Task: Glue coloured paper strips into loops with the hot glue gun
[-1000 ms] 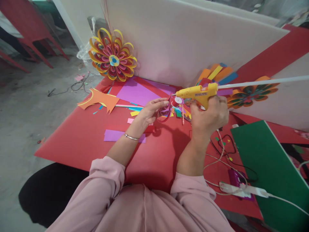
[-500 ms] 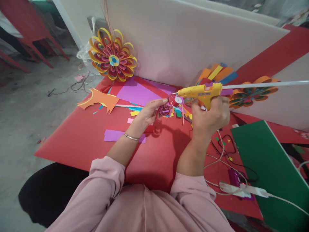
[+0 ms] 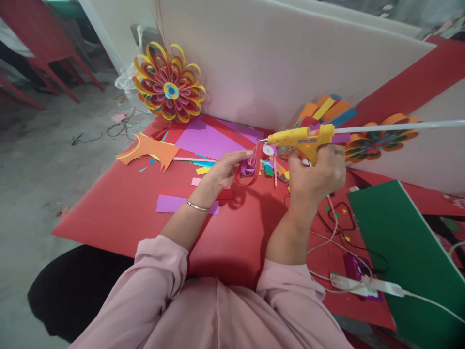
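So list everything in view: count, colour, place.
Table: one, red, centre
Hot glue gun: one, yellow, centre
Glue stick: one, whitish, gun's back
Looped paper strips: several, red and purple, gun's tip
Spool: one, red and white, beside the loops
Paper flower: one, yellow and red, back left
Second flower: one, orange and green, back right
Fanned strips: several, mixed colours, behind gun
Cutout sheet: one, orange, table's left
Scraps: many, mixed, mid table
Board: one, green, right
Power strip: one, white, lower right
Chair: at least one, red, upper left
Sleeves: two, pink, bottom
Left hand: one, bare, on loops
Right hand: one, bare, on gun
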{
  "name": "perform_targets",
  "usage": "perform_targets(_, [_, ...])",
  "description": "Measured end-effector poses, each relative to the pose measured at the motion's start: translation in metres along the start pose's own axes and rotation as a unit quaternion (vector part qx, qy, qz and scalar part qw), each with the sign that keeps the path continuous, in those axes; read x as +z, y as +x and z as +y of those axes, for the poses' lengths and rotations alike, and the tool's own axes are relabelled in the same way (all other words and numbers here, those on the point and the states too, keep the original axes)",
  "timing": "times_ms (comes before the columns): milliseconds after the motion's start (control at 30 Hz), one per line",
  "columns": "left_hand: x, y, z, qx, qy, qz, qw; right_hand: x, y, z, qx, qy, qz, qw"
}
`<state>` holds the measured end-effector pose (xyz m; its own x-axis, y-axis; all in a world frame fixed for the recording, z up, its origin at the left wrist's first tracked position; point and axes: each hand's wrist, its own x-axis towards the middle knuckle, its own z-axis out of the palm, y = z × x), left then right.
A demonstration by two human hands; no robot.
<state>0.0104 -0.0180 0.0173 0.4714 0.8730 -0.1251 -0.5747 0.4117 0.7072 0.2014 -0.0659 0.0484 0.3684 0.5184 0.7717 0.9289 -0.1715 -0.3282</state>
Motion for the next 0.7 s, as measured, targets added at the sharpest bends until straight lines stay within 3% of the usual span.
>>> perform_targets(367, [0.009, -0.004, 0.005, -0.044, -0.033, 0.006, 0.998, 0.000, -0.001, -0.001, -0.019, -0.011, 0.016, 1.000])
perform_targets(700, [0.011, -0.006, 0.009, -0.068, -0.053, 0.015, 0.996, 0.002, -0.001, 0.000, 0.010, 0.006, 0.009, 1.000])
